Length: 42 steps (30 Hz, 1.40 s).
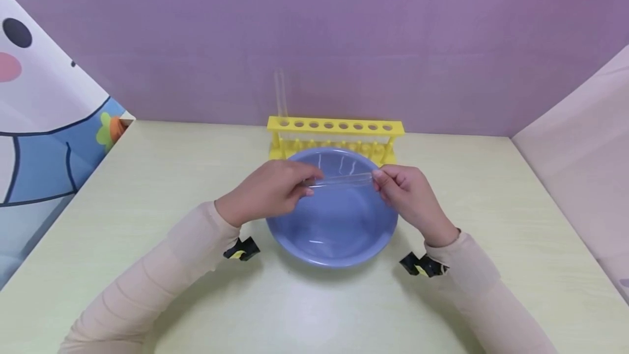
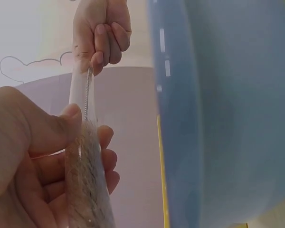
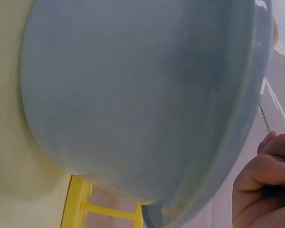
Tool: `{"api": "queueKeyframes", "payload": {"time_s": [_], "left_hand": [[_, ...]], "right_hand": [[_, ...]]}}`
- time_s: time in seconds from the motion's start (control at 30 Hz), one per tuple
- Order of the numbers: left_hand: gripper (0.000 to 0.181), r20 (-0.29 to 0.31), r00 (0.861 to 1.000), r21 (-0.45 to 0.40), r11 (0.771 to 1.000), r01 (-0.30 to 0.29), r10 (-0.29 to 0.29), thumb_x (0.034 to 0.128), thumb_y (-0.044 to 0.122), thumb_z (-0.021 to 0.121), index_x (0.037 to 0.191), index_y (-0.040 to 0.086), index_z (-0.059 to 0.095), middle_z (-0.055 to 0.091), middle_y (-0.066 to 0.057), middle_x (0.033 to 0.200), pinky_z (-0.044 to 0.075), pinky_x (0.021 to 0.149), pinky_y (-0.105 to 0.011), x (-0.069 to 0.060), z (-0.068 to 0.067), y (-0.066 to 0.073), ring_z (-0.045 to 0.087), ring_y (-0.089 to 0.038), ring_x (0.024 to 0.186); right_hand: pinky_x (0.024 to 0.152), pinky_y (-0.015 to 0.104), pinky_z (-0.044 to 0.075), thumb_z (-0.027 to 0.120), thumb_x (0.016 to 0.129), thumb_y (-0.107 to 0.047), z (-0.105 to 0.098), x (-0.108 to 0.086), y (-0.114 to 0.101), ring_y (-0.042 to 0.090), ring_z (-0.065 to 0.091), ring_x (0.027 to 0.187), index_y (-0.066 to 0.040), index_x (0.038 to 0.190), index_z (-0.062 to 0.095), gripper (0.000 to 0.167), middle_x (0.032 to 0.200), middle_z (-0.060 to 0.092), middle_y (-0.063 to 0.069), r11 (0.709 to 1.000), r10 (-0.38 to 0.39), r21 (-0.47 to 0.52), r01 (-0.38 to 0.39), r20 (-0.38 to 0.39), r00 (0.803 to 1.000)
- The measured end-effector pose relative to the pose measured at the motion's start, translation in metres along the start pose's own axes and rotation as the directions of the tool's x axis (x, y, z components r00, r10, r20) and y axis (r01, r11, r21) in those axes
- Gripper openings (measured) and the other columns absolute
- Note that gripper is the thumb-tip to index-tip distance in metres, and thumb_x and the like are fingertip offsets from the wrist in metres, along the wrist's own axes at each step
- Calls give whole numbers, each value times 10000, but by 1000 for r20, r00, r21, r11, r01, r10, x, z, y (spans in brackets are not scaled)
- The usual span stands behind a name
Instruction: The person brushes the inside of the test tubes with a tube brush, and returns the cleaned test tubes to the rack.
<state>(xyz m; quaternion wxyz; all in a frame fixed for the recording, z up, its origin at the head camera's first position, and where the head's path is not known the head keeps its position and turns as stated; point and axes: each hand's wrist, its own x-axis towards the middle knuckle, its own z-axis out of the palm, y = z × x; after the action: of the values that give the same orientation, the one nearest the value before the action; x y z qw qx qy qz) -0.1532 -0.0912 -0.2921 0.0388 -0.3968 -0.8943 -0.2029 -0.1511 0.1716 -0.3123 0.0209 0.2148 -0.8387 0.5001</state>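
Observation:
My left hand [image 1: 270,190] grips a clear glass test tube [image 1: 344,180], held nearly level over the blue basin [image 1: 331,263]. Inside the tube, the left wrist view shows a test tube brush [image 2: 88,175] with pale bristles and a twisted wire stem. At the tube's mouth my right hand [image 1: 410,195] pinches the brush's wire, its fingers curled. In the right wrist view the basin's wall hides most of the tube; only its mouth and a bit of wire show beside the right hand [image 3: 270,180].
Behind the basin stands a yellow test tube rack [image 1: 336,125] with a row of holes. Another clear test tube [image 1: 281,94] rises from its leftmost hole. A purple backdrop [image 1: 314,42] closes off the table's [image 1: 196,146] far edge.

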Motion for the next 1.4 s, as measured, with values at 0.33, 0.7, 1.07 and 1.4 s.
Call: {"api": "queueKeyframes", "payload": {"time_s": [0.33,0.7,1.07,1.4], "left_hand": [[241,67,998,-111,994,15,-8,893,63,633,1132,36,630,643,4,836,518,795,-281,0,-6,-2,608,-99,805],[231,117,993,-156,988,6,12,910,78,613,1139,49,634,631,24,841,491,694,-222,-1,-8,-7,554,-75,724],[238,173,984,-272,962,1,48,915,82,603,1148,38,622,631,26,862,493,667,-217,-7,-13,-10,552,-83,714],[244,198,980,-299,954,26,35,927,71,580,1166,44,622,639,26,879,501,712,-234,-9,-15,-13,564,-68,753]], "right_hand": [[463,233,323,530,949,-29,1,-2,6,112,380,519,-24,731,591,226,589,432,0,990,-114,-89,105,-111,987],[479,216,323,553,899,74,0,-4,10,81,371,514,-27,741,603,194,616,462,-12,958,-274,-141,251,-181,944],[544,171,367,534,929,-224,-3,-4,18,59,409,537,-12,763,640,290,623,519,30,846,-528,-212,489,-208,823],[551,149,371,507,954,-271,-7,-4,23,46,418,551,-10,752,633,354,626,529,28,819,-567,-243,519,-216,795]]}}
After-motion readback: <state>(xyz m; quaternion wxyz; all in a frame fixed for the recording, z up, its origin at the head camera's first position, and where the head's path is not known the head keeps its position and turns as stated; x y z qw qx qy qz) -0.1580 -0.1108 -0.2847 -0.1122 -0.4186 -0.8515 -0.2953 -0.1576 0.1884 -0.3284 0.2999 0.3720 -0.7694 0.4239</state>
